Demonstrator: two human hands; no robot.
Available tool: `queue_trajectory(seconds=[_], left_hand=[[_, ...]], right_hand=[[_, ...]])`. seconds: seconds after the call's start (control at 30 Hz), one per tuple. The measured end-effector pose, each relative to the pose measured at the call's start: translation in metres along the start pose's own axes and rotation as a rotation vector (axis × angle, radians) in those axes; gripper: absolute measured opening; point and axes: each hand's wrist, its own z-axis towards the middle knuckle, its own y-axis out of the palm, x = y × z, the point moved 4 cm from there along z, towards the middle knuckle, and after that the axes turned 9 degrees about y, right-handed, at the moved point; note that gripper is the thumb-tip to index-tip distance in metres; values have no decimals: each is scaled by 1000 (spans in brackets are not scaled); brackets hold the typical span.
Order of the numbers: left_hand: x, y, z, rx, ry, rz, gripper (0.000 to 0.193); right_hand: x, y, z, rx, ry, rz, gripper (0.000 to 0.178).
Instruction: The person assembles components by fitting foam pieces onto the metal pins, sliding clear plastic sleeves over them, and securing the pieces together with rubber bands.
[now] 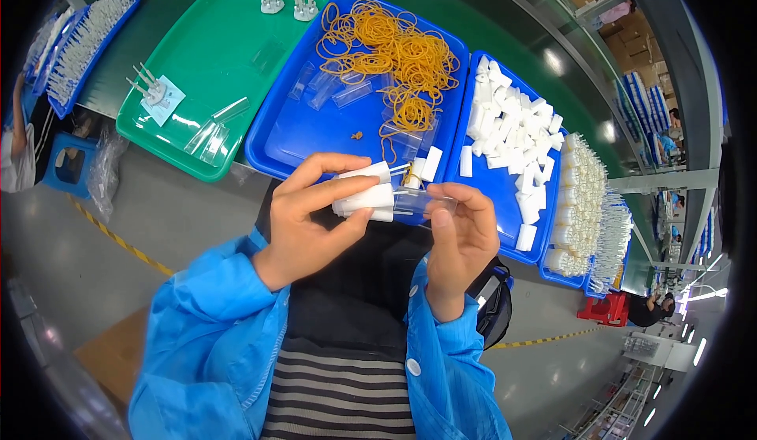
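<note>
My left hand (303,211) is closed around a cluster of short white cylinders (369,197), held sideways in front of my body. Thin white prongs stick out from the cluster's right side. Between the fingertips and thumb of my right hand (464,239) is a clear plastic tube (414,202), its left end up against one of the white cylinders. Whether the tube slips over a prong there is hard to make out. Just beyond the cluster, more white cylinders (430,164) lie at the near edge of a blue tray (272,136).
Orange rubber bands (394,42) and clear tubes fill part of that blue tray. To its left, a green tray (197,69) carries pronged white pieces (155,91) and clear tubes. On the right, another blue tray (485,195) holds loose white cylinders, with stacked assemblies (576,203) past it.
</note>
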Motion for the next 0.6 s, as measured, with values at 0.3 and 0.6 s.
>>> queue_trajectory(seconds=[0.3,0.6], left_hand=[[2,-1,2,-16,-18,24,34],[7,-4,3,-10,16,53,32]], right_hand=[[0,2,1,-18,-48,-35,24],[-2,4,1,-71,-103,-10,24]])
